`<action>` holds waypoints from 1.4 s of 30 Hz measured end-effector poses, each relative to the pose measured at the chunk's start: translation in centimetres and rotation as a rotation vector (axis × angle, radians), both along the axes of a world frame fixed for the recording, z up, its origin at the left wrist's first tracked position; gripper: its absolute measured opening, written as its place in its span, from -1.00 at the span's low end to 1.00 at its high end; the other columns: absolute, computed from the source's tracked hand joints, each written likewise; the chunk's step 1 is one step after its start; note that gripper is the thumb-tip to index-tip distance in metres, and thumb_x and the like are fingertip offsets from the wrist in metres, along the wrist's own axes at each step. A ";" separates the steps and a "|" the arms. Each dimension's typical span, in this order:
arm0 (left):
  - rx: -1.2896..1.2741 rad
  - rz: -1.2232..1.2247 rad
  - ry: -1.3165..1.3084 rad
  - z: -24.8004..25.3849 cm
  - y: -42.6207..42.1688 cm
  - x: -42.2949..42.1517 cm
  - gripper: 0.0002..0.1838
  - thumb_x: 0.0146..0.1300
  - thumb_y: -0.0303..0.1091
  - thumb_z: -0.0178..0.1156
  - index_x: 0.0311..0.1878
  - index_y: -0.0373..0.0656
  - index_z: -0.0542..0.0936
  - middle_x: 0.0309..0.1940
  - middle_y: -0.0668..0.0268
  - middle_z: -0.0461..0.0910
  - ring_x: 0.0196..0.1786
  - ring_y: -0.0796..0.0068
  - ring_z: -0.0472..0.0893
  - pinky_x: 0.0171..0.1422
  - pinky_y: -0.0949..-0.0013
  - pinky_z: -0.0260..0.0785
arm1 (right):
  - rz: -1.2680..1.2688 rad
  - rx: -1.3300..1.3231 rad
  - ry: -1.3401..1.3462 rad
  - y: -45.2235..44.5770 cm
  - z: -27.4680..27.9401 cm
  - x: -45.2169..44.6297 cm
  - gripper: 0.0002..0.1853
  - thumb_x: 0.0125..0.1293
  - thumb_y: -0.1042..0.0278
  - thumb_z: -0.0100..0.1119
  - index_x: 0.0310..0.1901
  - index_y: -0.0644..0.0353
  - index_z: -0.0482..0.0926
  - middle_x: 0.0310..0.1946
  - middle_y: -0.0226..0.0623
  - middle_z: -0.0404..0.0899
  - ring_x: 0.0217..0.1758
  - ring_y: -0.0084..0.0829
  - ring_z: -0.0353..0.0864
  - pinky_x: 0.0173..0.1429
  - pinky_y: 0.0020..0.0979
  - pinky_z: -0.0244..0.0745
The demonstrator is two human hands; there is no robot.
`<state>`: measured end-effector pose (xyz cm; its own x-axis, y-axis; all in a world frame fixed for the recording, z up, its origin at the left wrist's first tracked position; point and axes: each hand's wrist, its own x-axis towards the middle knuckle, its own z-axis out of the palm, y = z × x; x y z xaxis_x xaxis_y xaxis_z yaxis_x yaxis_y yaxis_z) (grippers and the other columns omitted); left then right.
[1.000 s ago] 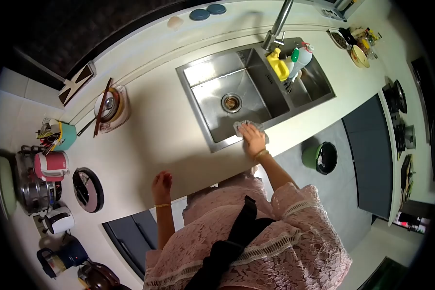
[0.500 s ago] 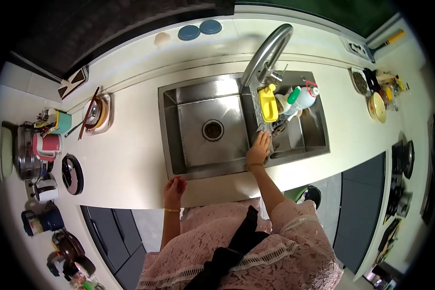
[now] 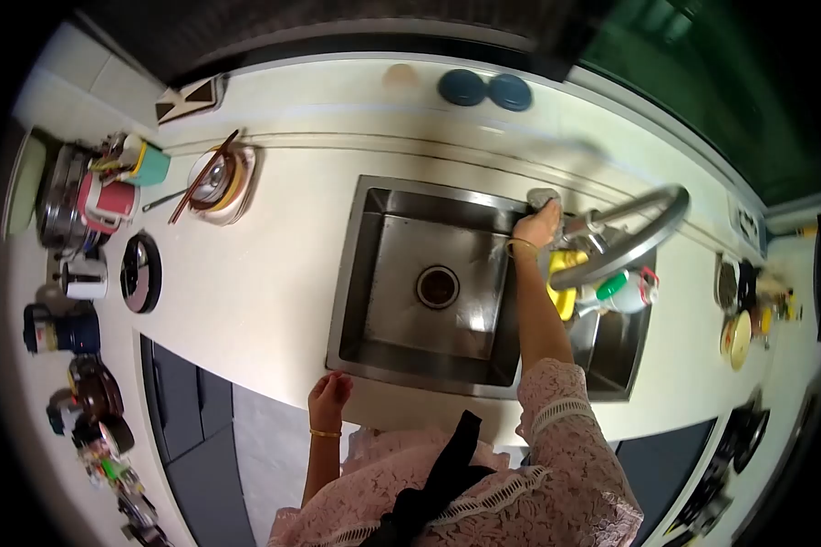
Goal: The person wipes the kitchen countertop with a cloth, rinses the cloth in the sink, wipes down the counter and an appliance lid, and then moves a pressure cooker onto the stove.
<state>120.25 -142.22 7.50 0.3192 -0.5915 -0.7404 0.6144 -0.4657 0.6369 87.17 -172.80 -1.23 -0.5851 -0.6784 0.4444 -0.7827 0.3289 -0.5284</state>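
My right hand [image 3: 538, 226] is closed on a crumpled grey cloth [image 3: 544, 198] at the back rim of the steel sink [image 3: 410, 376], beside the base of the tap [image 3: 675, 214]. The tap's curved spout passes over a yellow bottle [image 3: 562, 303], hiding part of it. Near that stand a green-capped bottle [image 3: 613, 286] and a clear bottle with a red handle [image 3: 637, 294], by the smaller right basin. My left hand [image 3: 330, 397], its fingers curled in, hovers by the sink's front left corner. Nothing shows in it.
On the counter's left are stacked bowls [image 3: 233, 196] with chopsticks across them and a round black lid [image 3: 140, 273]. Two blue discs [image 3: 485, 90] lie on the back ledge. A pink appliance [image 3: 108, 201] stands farther left, a yellowish bowl [image 3: 736, 339] at right.
My right hand has gone from the divider's front end to the back rim with the cloth. The spout now appears over the yellow bottle. The view has shifted; my left hand stays curled.
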 end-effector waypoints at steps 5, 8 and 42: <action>0.026 0.186 0.038 -1.4 1.4 -0.5 -0.83 0.16 -0.40 -0.05 -0.25 -0.28 0.44 -0.44 0.25 0.50 -0.41 0.48 0.51 -0.33 0.55 0.39 | 0.207 -0.014 0.108 -2.7 -2.4 7.8 -0.51 -0.06 0.56 -0.16 0.03 0.29 0.22 0.11 -0.09 0.13 0.20 -0.18 0.06 0.07 -0.14 0.10; 0.008 0.231 0.087 -2.3 2.7 -1.1 -0.83 0.16 -0.41 -0.05 -0.24 -0.29 0.43 -0.43 0.24 0.49 -0.40 0.47 0.51 -0.32 0.54 0.39 | 0.430 -0.005 0.039 -3.0 -1.9 13.3 -0.52 -0.06 0.52 -0.13 0.01 0.35 0.22 0.15 -0.13 0.07 0.23 -0.19 -0.01 0.02 -0.07 0.11; -0.229 0.171 0.033 1.3 19.9 -0.7 -0.85 0.15 -0.36 -0.04 -0.27 -0.20 0.45 -0.47 0.36 0.48 -0.43 0.60 0.46 -0.36 0.64 0.31 | 1.003 0.500 -0.923 30.4 1.8 4.7 -0.77 -0.09 0.62 -0.20 -0.54 0.21 0.52 -0.63 -0.36 0.46 -0.56 -0.50 0.40 -0.41 -0.55 0.32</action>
<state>119.58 -122.28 8.81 0.4065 -0.6842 -0.6055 0.6939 -0.1999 0.6918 91.92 -142.37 0.62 0.2780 -0.9346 -0.2218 -0.2410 0.1556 -0.9580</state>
